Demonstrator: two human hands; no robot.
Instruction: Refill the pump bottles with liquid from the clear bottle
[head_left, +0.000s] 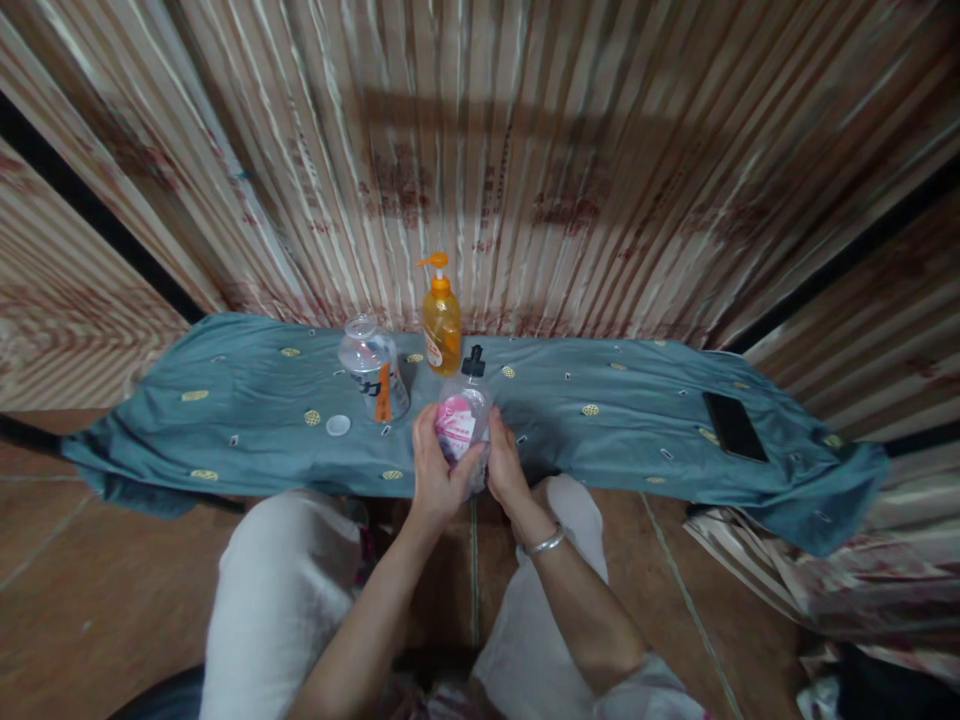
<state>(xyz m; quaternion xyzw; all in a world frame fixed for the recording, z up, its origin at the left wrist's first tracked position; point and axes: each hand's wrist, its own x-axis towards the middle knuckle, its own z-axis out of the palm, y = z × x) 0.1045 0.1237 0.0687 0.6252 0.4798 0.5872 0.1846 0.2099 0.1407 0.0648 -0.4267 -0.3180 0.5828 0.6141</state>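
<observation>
A clear pump bottle [459,424] with a black pump head and a pink and white label is held between my two hands at the front edge of the cloth. My left hand [441,470] wraps its left side, thumb across the lower front. On the other side my right hand [505,460] presses against the bottle with bent fingers. Just behind it stands an orange pump bottle [442,330] with amber liquid. To the left is a clear, wide-mouthed plastic bottle [375,370] without a lid, and near its base lies a round white cap [338,426].
A blue-green patterned cloth [247,400] covers the long, narrow table. Towards its right end lies a black phone [733,426]. A pleated curtain [465,180] hangs close behind, and dark poles [847,260] slant at both sides. My knees are below the front edge.
</observation>
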